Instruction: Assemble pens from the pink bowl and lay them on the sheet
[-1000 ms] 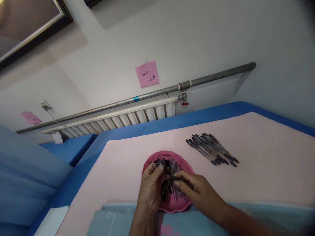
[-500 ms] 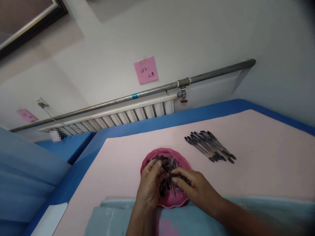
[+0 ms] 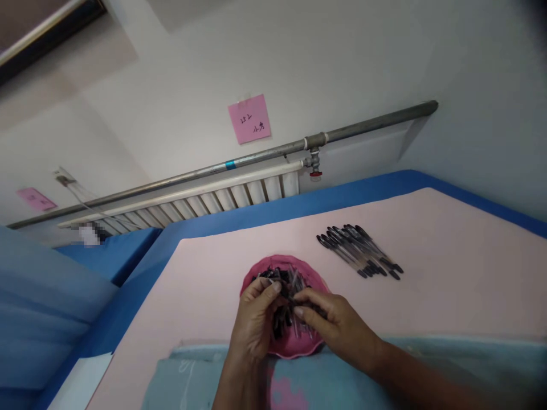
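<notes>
My left hand (image 3: 255,319) is closed above a pink scalloped bowl (image 3: 293,348), thumb and fingertips pinching a small pen part whose kind I cannot make out. Facing it, my right hand (image 3: 342,326) pinches a dark pen part between thumb and forefinger. The fingertips of both hands are close together, and whether the two pieces touch is unclear. Inside the bowl lies a heap of black and clear pen parts (image 3: 294,327), partly hidden by my hands. To the right of the bowl, several clear pens with black caps (image 3: 356,250) lie side by side on the table.
The bowl stands on a pink table mat (image 3: 448,256) with blue edging. A light-blue cloth (image 3: 192,373) covers the near side. Behind are a white radiator (image 3: 239,196), a pipe and a pink note (image 3: 250,119) on the wall. A blue curtain (image 3: 38,319) hangs at left.
The fingertips have shifted slightly over the bowl, and the dark piece between the hands is less visible. The whole view has moved a little; the row of pens is unchanged.
</notes>
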`<state>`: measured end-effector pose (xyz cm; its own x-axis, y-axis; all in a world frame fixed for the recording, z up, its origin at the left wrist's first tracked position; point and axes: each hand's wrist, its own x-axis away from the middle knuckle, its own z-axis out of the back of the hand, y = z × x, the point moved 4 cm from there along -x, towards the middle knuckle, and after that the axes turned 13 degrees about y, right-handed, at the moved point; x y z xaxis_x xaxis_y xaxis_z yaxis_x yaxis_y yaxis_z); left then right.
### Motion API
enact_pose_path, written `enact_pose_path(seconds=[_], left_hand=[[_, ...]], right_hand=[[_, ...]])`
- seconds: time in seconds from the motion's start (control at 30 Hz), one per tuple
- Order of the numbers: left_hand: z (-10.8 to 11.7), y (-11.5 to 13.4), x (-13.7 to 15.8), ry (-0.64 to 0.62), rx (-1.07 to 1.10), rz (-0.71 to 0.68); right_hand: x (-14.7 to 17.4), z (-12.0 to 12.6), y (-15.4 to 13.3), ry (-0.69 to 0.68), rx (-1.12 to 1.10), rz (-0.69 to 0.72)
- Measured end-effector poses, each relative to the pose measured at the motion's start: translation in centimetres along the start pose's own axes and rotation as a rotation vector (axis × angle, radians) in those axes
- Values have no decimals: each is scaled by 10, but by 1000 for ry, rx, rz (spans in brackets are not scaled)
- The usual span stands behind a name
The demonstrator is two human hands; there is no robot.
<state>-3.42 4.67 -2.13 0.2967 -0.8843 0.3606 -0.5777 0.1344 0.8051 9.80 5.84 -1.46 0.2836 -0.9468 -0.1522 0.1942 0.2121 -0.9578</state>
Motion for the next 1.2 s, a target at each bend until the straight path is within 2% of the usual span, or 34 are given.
enact_pose_path(seconds=[0.23, 0.43, 0.57, 0.67, 0.8, 0.93, 1.07, 1.2], left_hand=[[-4, 4, 3, -138, 15, -1], [-11, 7, 11, -259, -2, -39], [-14, 6, 12, -226, 33, -23], [-13, 4, 10, -148, 51, -39], [-10, 3, 7, -44, 50, -77], [-8, 4, 7, -49, 39, -79], [-7, 5, 9, -43, 60, -36], [-9, 6, 10, -84, 57, -18]], right_hand=[[-2, 6, 2, -106, -214, -97], [0, -1, 7, -270, -527, -336], [2, -3, 7, -223, -608, -395], [3, -4, 6, -172, -617, -414], [2, -4, 8, -180, -562, -425], [2, -4, 10, -208, -565, -427], [2, -5, 10, -211, -658, -455], [3, -6, 11, -220, -712, -510]])
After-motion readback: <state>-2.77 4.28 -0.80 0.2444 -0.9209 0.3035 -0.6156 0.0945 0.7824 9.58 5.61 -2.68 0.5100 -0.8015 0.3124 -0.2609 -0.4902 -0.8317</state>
